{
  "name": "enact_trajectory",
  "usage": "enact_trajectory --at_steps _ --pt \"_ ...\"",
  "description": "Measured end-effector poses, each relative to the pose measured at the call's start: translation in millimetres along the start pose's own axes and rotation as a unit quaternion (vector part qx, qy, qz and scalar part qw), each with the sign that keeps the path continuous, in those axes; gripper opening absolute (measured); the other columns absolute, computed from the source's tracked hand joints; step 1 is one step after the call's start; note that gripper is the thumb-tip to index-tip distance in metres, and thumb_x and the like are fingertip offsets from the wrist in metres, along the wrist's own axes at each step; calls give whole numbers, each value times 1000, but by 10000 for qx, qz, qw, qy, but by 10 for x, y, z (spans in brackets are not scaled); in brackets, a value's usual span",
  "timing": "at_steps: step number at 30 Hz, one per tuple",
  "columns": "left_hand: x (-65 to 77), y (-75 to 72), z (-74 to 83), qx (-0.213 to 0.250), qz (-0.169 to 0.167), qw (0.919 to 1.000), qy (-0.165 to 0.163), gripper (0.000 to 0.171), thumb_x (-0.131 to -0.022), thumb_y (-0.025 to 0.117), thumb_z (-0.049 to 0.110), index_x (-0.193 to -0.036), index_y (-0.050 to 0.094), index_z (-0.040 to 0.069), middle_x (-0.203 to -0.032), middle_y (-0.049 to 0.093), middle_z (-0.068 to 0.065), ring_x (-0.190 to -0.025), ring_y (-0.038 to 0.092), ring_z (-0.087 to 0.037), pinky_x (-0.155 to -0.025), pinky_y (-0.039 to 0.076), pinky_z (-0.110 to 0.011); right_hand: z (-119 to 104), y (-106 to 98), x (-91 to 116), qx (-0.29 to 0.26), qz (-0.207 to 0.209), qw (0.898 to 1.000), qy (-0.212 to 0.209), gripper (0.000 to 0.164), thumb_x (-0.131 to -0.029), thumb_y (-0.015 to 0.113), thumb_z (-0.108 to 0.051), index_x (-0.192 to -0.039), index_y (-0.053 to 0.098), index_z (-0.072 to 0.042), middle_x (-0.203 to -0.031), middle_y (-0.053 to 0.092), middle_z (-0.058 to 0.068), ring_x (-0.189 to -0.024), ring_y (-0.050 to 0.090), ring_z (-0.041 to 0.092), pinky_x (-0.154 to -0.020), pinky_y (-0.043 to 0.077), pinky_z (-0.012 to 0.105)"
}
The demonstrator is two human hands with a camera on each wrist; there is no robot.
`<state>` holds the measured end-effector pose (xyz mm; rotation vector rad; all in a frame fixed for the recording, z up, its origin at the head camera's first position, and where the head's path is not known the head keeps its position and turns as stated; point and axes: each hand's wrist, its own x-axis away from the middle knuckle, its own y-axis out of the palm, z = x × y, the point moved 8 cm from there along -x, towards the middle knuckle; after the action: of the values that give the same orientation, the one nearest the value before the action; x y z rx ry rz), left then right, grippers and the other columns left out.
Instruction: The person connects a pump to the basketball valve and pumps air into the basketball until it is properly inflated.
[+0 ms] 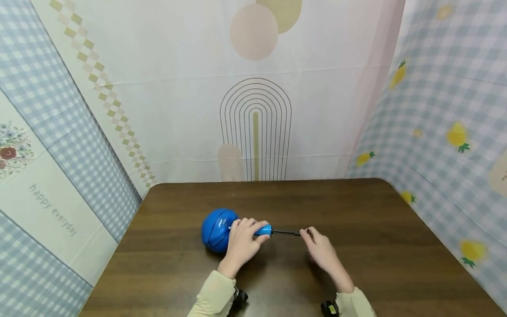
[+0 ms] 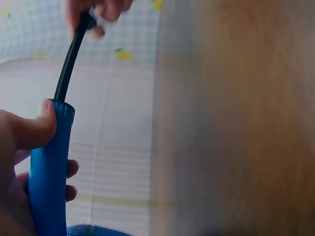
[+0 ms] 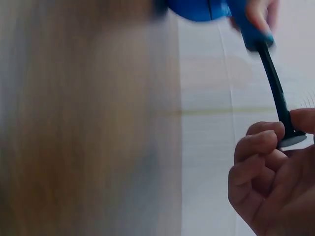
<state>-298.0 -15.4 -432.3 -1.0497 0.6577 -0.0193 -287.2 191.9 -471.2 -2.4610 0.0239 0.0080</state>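
A blue ball (image 1: 215, 231) with black seam lines, dented on its right side, sits on the brown table left of center. My left hand (image 1: 242, 242) grips the blue barrel of a hand pump (image 1: 264, 230), its thumb near the barrel's end in the left wrist view. The pump's inner end points at the ball, with a thin pale tip showing against the dent. From the other end a black rod (image 3: 273, 78) is drawn out to the right. My right hand (image 1: 321, 251) pinches that rod between thumb and fingers, just above its flat round end (image 3: 293, 141).
The wooden table (image 1: 166, 273) has rounded far corners. A white patterned cloth (image 1: 178, 123) hangs behind it, and checked cloths stand at the left and right. Both wrists carry a small black camera (image 1: 329, 308) at the sleeve cuffs.
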Motion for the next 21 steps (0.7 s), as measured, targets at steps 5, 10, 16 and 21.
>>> enact_trajectory --at_steps 5,10,16,21 --pt "-15 -27 -24 -217 346 9991 -115 32 -83 73 41 -112 72 27 -92 69 5 -88 58 -16 -91 41 -41 -13 5 -36 -116 206 9994 257 40 -105 36 -42 -95 49 -5 -61 48 3 -52 44 15 -53 37 28" --pt "9 64 221 -412 835 9953 248 29 -84 72 41 -109 73 27 -88 69 6 -83 58 -15 -84 42 -40 -212 256 -4 -584 533 9966 250 33 -105 36 -33 -103 47 -2 -66 54 4 -56 48 14 -54 38 29" --pt "13 68 224 -40 391 9986 348 33 -86 68 44 -113 71 26 -93 69 7 -87 59 -13 -90 42 -39 -319 328 34 -68 334 9994 -19 36 -104 40 -40 -93 51 -8 -61 45 0 -53 41 12 -50 33 27" --pt "-20 -31 22 175 58 9997 150 36 -86 68 45 -116 69 26 -97 70 5 -92 59 -15 -95 41 -41 -208 65 16 386 406 9984 74 45 -103 39 -43 -105 61 -4 -80 60 17 -70 58 28 -61 45 37"
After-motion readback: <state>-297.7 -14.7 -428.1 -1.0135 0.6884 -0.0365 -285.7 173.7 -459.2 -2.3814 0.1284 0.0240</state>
